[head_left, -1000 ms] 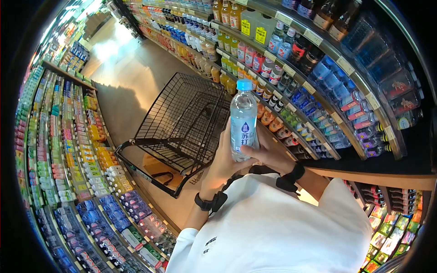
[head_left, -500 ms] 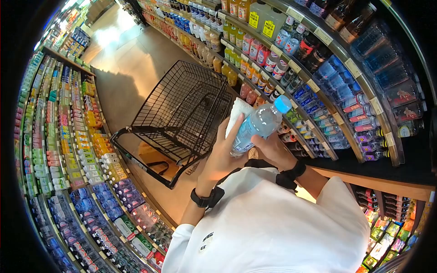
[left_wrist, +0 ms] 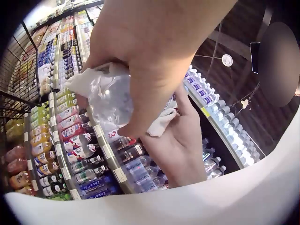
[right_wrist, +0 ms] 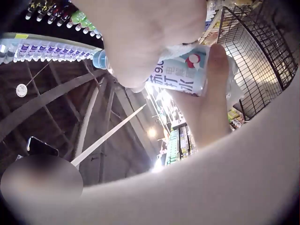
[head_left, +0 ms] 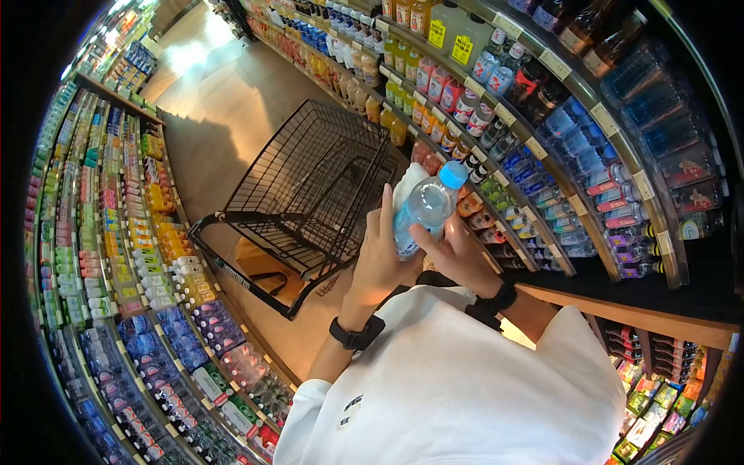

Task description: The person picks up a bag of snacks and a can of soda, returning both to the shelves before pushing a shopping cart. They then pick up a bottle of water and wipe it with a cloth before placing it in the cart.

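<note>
A person in a white shirt (head_left: 457, 372) holds a bottle (head_left: 430, 204) in both hands, up in front of the chest. The bottle is clear, with a blue cap (head_left: 452, 174) on top and a pale blue label (right_wrist: 176, 77) with big dark letters. It leans, and the cap points up and to the right in the head view.

The left hand (head_left: 375, 256) grips the bottle low down, with its fingers and thumb around it. The right hand (head_left: 459, 256) pinches the bottle too. Its thumb lies over the front, and some of its other fingers are hidden. A white cloth (head_left: 408, 184) is bunched up against the bottle, between it and the left hand.

Each wrist has a black band, one on the left (head_left: 358, 334) and one on the right (head_left: 494, 304). A black wire cart (head_left: 298, 167) stands on the floor (head_left: 182, 139), just beyond the left hand. On the right there is a tall shelf (head_left: 601, 132) with rows of drinks. More drinks sit in rows on the other shelf (head_left: 116, 98), over on the left.
</note>
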Tool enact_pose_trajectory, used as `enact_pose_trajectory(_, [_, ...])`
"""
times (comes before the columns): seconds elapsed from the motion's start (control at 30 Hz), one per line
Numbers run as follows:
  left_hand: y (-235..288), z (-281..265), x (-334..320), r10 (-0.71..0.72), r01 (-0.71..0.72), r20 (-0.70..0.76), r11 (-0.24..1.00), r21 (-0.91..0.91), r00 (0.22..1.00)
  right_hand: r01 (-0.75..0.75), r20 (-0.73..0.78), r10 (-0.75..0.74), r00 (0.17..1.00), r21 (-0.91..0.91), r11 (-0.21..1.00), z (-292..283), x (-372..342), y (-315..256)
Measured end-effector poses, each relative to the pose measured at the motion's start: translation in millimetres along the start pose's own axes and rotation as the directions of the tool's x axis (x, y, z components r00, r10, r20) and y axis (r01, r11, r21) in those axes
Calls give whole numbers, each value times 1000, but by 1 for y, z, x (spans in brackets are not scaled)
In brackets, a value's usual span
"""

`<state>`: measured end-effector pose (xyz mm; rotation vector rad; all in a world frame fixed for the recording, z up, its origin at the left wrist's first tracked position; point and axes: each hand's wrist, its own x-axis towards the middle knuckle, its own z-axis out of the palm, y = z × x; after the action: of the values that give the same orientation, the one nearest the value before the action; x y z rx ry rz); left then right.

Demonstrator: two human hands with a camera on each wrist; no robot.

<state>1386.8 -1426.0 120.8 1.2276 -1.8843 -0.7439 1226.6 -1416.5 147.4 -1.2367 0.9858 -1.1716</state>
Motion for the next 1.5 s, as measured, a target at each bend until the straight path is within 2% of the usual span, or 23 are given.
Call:
enact_pose_trajectory(0.1, [2, -4, 0, 1, -4, 34, 997, 81, 999, 28, -25, -29, 999, -60, 998, -1, -1, 1])
enact_pose_trajectory(0.2, [2, -7, 1, 40, -42, 12, 992, 120, 999, -24, -33, 23, 999, -11, 1000, -6, 0, 1])
enact_pose_trajectory(0.3, [1, -12, 5, 126, -126, 2, 990, 65, 992, -18, -26, 19, 999, 39, 999, -7, 2, -4])
enact_pose_trajectory(0.43, [3, -20, 2, -16, 45, 135, 977, -209, 991, 141, -80, -139, 987, 16, 990, -5, 4, -9])
enact_pose_trajectory(0.5, [2, -25, -1, -96, 196, 272, 908, -371, 958, 89, -25, -89, 996, -3, 996, -9, 3, -11])
enact_pose_trajectory(0.57, [0, -29, 0, -82, 214, 343, 905, -367, 936, -11, 30, 10, 1000, 20, 1000, -15, 0, -13])
enact_pose_trajectory(0.63, [-3, -30, 0, -50, 186, 351, 912, -366, 935, 69, 82, -61, 995, -100, 993, -18, -1, -13])
enact_pose_trajectory(0.7, [-6, -30, -2, -107, 264, 371, 875, -405, 923, 158, 132, -131, 983, -216, 964, -18, -2, -17])
enact_pose_trajectory(0.77, [-9, -30, -5, -189, 366, 397, 821, -438, 898, 110, 56, -105, 993, -86, 990, -16, -6, -12])
enact_pose_trajectory(0.83, [-16, -30, -6, -110, 288, 330, 777, -560, 938, 113, -23, -112, 993, 37, 993, -13, -4, -13])
enact_pose_trajectory(0.87, [-17, -30, -8, -71, 246, 295, 748, -616, 953, 69, -65, -62, 996, 109, 992, -11, -6, -19])
enact_pose_trajectory(0.9, [-9, -35, -6, -52, 236, 277, 684, -690, 959, 81, -76, -69, 995, 168, 982, -10, -4, -25])
enact_pose_trajectory(0.93, [-4, -43, -4, -31, 285, 358, 671, -685, 933, 96, -87, -78, 993, 225, 970, -10, 0, -28])
enact_pose_trajectory(1.03, [-5, -58, -4, 52, 449, 605, 620, -643, 794, 83, 65, -92, 994, 133, 988, -27, 0, -21])
enact_pose_trajectory(1.13, [-10, -59, -7, 94, 539, 685, 544, -643, 723, -109, 179, 66, 982, 242, 964, -29, -10, -27])
enact_pose_trajectory(1.17, [-13, -59, -7, 107, 507, 695, 607, -612, 711, -59, 210, 12, 978, 217, 974, -29, -8, -25])
enact_pose_trajectory(1.23, [15, -72, -2, -4, 556, 690, 596, -579, 724, -3, 109, -15, 994, 156, 988, -26, -6, -21])
enact_pose_trajectory(1.3, [15, -59, -1, 19, 265, 523, 845, -464, 852, -6, 20, 4, 1000, 120, 993, -16, -7, -27])
enact_pose_trajectory(1.37, [14, -39, -6, -32, 70, 371, 994, -89, 928, -16, -7, 17, 1000, 90, 996, -8, -3, -27])
enact_pose_trajectory(1.4, [14, -29, -9, -24, -12, 284, 992, 125, 959, -17, -17, 19, 1000, 75, 997, -5, 0, -26])
enact_pose_trajectory(1.43, [14, -18, -10, 7, -21, 158, 996, 90, 987, -31, -10, 32, 999, 16, 999, -9, 2, -23])
enact_pose_trajectory(1.47, [16, -14, -12, -91, 88, 157, 996, 28, 983, -10, -30, 10, 1000, 19, 1000, -8, 4, -23])
enact_pose_trajectory(1.5, [15, -7, -14, -79, 81, 114, 997, -5, 990, 15, -41, -14, 999, 23, 1000, -5, 3, -24])
